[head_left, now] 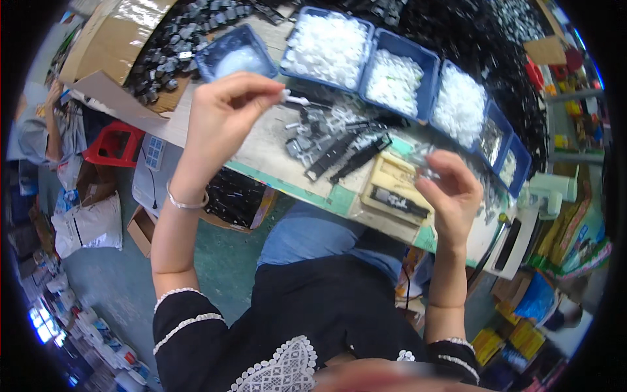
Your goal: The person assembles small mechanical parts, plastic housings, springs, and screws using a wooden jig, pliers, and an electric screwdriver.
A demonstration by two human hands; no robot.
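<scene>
My left hand (pixel 225 114) is raised over the table's left part, thumb and forefinger pinched on a small white plastic part (pixel 298 100). My right hand (pixel 455 199) hovers at the right of a cream-coloured block fixture (pixel 384 179), thumb and forefinger curved but apart. Small clear-grey pieces (pixel 424 157) show by its fingertips; they seem to lie behind them. In the fixture's near side sits a black strip-shaped part (pixel 400 201) with grey bits on it. Between the hands lies a pile of black strips (pixel 349 150) and small grey plastic pieces (pixel 304 140).
Blue bins (pixel 358 91) of small white parts curve along the table's far side. Another blue bin (pixel 208 62) stands at the left. Heaps of black parts (pixel 470 32) lie behind. A cardboard box (pixel 114 46) is far left, and a red stool (pixel 111 145) stands on the floor.
</scene>
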